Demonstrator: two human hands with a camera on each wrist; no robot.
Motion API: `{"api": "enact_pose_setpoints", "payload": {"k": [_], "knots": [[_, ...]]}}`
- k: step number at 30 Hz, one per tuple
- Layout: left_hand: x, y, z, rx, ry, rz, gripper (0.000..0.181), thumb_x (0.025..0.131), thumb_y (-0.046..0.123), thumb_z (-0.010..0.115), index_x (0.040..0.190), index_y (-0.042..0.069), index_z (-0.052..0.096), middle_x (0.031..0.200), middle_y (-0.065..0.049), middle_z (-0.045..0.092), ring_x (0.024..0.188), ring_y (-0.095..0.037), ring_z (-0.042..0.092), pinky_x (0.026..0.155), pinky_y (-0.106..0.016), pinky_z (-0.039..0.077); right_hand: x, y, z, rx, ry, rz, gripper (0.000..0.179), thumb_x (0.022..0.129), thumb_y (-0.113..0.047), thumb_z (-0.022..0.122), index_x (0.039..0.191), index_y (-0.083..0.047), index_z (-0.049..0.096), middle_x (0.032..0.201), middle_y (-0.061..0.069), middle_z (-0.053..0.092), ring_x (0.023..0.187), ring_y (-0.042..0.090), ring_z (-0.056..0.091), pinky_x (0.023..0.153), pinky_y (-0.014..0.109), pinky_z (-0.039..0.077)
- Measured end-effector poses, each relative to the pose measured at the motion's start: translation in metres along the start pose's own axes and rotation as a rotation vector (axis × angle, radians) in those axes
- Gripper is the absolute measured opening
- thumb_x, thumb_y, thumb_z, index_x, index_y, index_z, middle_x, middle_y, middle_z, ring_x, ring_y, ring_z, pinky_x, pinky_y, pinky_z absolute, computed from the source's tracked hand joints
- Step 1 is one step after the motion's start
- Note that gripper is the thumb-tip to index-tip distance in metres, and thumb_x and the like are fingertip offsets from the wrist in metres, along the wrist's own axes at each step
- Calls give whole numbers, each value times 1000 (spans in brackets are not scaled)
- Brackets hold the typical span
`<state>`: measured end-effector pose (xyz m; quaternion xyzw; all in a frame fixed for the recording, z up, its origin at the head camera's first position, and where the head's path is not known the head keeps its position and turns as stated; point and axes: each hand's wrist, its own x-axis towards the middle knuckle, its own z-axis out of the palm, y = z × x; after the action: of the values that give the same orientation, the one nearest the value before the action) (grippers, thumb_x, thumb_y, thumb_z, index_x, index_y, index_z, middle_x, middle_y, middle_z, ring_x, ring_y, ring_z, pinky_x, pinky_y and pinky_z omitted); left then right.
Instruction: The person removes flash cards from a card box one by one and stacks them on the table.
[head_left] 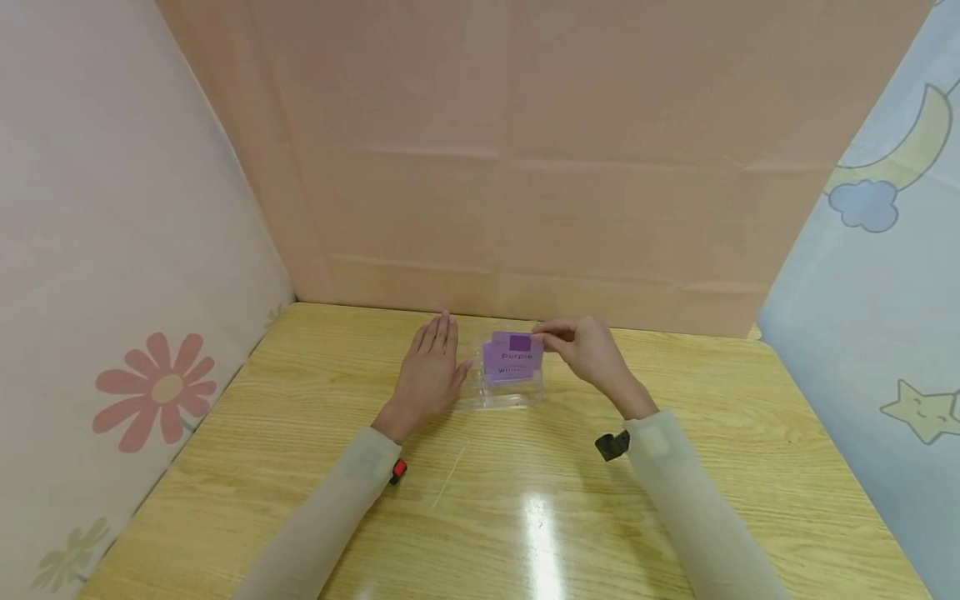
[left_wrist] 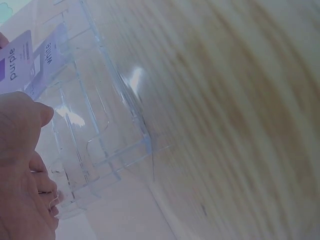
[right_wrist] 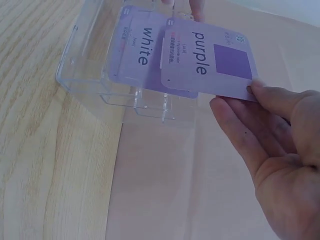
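A clear plastic tiered card holder stands on the table between the two hands. In it leans a lilac flash card reading "white". The card reading "purple" overlaps the white one and sits further back in the holder. My right hand pinches the purple card by its upper right corner, thumb on the printed face. My left hand lies at the holder's left side with straight fingers, its thumb beside the holder. The left wrist view shows this hand against the clear plastic, its fingertips partly hidden.
The wooden tabletop reflects a bright light near the front. A peach paper backdrop rises close behind the holder. Patterned panels stand to the left and right.
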<state>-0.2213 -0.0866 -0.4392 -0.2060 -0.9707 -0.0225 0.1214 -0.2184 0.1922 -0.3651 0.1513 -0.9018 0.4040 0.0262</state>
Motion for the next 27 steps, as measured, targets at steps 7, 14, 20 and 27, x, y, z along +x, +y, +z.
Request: {"api": "enact_pose_setpoints", "payload": {"k": [7,14,20,27], "knots": [[-1,0,-1,-1,-20,-1,78,112,44,43,165,-8,17,174,-25,18,164,-37,21,136,-49,18,-3,4,-3,114,-9,28,22,101,-12,71,119,-3,79,128,20,75,98,33,81,85,33,66],[0,0,0,-1,-5,2,79,112,43,45,165,-8,17,174,-24,17,164,-37,22,136,-49,18,-6,9,-7,112,-14,62,23,101,-17,71,119,-5,80,123,18,77,92,27,82,87,37,66],[0,-1,0,-16,0,4,78,112,42,46,164,-8,18,174,-24,17,164,-37,21,136,-49,17,-11,13,-9,101,-8,61,22,102,-17,70,117,-4,80,119,19,79,90,29,82,90,44,65],[0,0,-1,-25,-27,-8,78,112,42,45,165,-8,17,175,-24,16,165,-36,19,136,-49,16,-17,22,-11,125,14,21,21,102,-12,70,115,0,80,114,22,78,87,32,81,80,32,67]]}}
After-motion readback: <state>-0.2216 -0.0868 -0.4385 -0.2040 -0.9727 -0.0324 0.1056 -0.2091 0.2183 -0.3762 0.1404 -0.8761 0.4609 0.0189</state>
